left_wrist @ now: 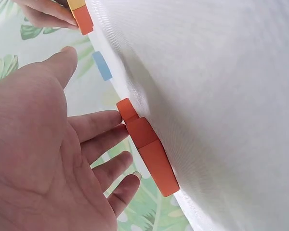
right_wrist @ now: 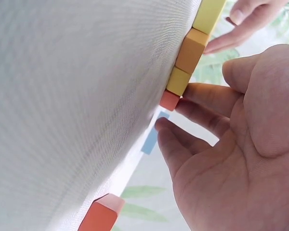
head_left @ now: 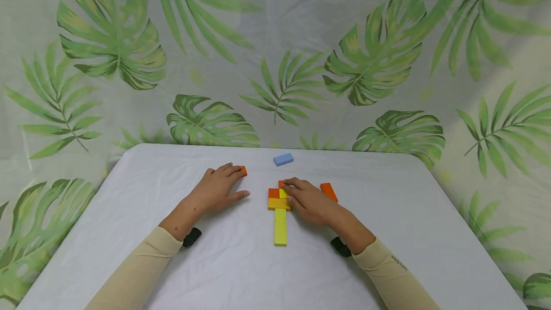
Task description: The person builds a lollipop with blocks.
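My left hand (head_left: pixel 219 189) reaches over the cloth with loosely spread fingers. Its index and middle fingertips touch red-orange blocks (left_wrist: pixel 142 132), mostly covered by the hand in the head view. My right hand (head_left: pixel 312 202) touches the upper right of a flat group of blocks, its fingertips on or beside a small yellow block (right_wrist: pixel 179 81) and a red-orange block (right_wrist: pixel 169 100). In that group, another red-orange block (head_left: pixel 273 193) lies left of the yellow one. An orange-yellow bar (head_left: pixel 277 204) runs across below them, and a long yellow-green bar (head_left: pixel 281 228) extends toward me.
A blue block (head_left: pixel 283 159) lies near the table's far edge. To the right of my right hand is a loose red-orange block (head_left: pixel 328 192). White cloth (head_left: pixel 232 262) covers the table, with a leaf-patterned curtain (head_left: pixel 284 27) behind it.
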